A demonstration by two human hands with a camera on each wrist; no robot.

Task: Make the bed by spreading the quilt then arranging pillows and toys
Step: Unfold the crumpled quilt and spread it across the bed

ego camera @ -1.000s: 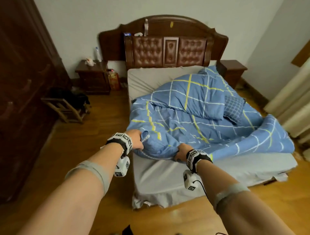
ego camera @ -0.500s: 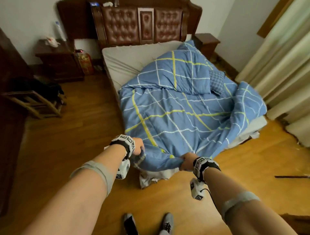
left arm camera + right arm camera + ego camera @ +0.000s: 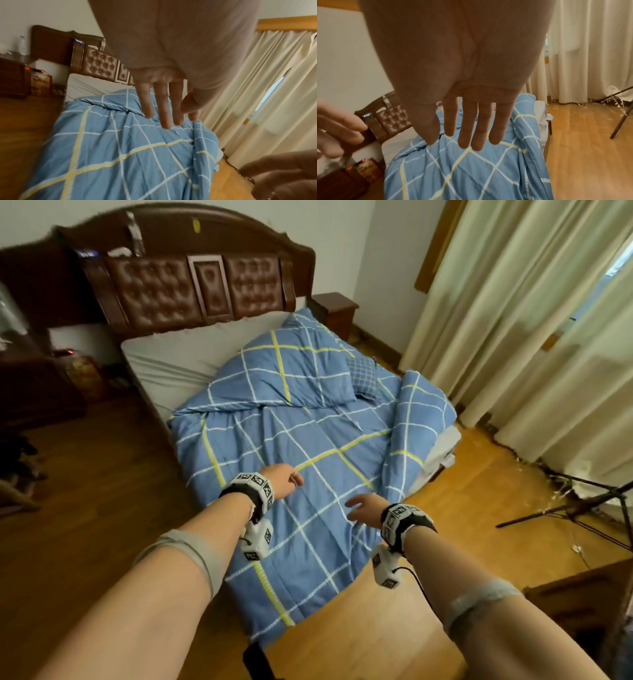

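Now that quilt (image 3: 308, 460) got tugged over foot end, both hands let go, fingers spread; upper half still bunched.

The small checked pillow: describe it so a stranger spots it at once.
Start at the brown tufted headboard, then follow the blue quilt toward the curtains. The small pillow is tucked under its folded-back flap, with a fine tight check, unlike the quilt's wide white-and-yellow lines.

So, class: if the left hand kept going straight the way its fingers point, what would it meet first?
Probably the blue quilt: the left hand has straight fingers angled down toward it. Depth is unclear.
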